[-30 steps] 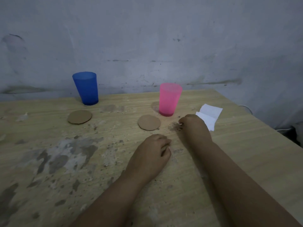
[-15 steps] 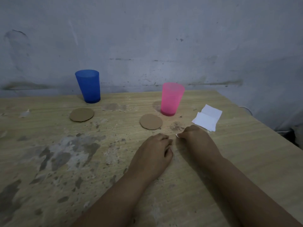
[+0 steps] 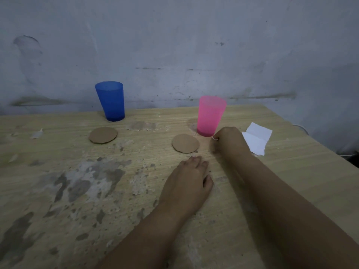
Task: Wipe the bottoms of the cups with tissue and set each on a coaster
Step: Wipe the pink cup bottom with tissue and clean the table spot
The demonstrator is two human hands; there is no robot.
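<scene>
Pink cup (image 3: 211, 115) stood upright, mouth up, at my right hand's (image 3: 229, 139) ten o'clock; that hand pinched a white tissue scrap (image 3: 215, 138); left hand (image 3: 187, 180) lay loosely curled.

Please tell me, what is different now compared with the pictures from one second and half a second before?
The right hand, which had pulled back toward the person, moved forward again to the base of the pink cup, with a small white scrap in its curled grip. The left hand stayed resting on the table. Cups, coasters and tissue kept their places.
</scene>
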